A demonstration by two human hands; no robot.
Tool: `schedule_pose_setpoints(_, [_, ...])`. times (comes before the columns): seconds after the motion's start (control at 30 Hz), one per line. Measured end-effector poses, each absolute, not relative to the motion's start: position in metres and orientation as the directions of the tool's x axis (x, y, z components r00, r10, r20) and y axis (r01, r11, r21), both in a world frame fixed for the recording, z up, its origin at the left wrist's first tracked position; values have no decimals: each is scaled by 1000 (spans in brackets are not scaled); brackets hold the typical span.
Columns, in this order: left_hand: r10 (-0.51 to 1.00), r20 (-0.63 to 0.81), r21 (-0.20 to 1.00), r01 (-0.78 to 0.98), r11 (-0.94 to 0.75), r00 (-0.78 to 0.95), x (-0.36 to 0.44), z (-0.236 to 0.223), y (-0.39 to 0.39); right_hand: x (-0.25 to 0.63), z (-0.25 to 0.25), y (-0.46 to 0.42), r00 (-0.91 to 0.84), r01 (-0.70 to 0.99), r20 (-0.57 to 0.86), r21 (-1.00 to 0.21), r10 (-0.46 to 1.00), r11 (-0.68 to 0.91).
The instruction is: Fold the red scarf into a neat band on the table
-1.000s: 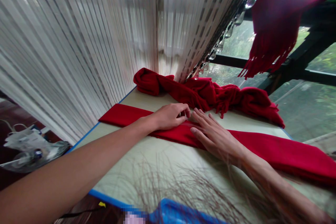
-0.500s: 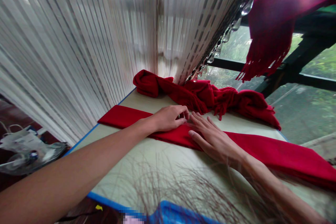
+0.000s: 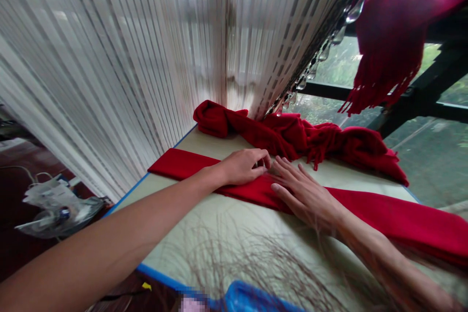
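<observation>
A long red scarf [image 3: 395,214], folded into a flat strip, runs across the pale tabletop [image 3: 234,234]. My left hand [image 3: 244,165] rests over its middle with the fingers curled in and the thumb drawn close to the index finger. Whether anything tiny sits in that pinch is too small to tell. Just right of it, my right hand [image 3: 307,190] lies palm down on the scarf, fingers stretched out. The two hands' fingertips come close together. Behind them lies a crumpled heap of red fringed scarf [image 3: 288,136].
White string curtains [image 3: 146,48] hang along the table's left and back. Another fringed red scarf [image 3: 391,44] hangs before the window at upper right. Plastic bags [image 3: 62,209] lie at lower left. A blue plastic object [image 3: 256,297] meets the table's near edge; loose hair strands cross the view.
The whole view has shifted slightly, so things appear a little further right. Both hands keep nearly the same place and shape on the scarf.
</observation>
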State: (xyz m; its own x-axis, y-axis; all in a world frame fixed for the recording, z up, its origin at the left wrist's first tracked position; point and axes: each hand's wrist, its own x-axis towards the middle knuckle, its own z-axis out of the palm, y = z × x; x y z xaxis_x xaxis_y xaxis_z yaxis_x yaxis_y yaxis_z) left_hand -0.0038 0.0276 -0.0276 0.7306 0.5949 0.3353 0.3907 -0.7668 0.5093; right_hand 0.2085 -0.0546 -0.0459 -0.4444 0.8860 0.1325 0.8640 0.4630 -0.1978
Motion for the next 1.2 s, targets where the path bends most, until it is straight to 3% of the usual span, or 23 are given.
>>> schedule_pose_setpoints(0.77, [594, 335, 523, 380, -763, 731, -4, -28, 27, 213, -49, -53, -452, 860, 147, -190, 880, 473])
schedule_pose_setpoints(1.2, [599, 330, 510, 396, -764, 730, -4, -28, 29, 208, -42, -57, -450, 872, 69, -180, 891, 454])
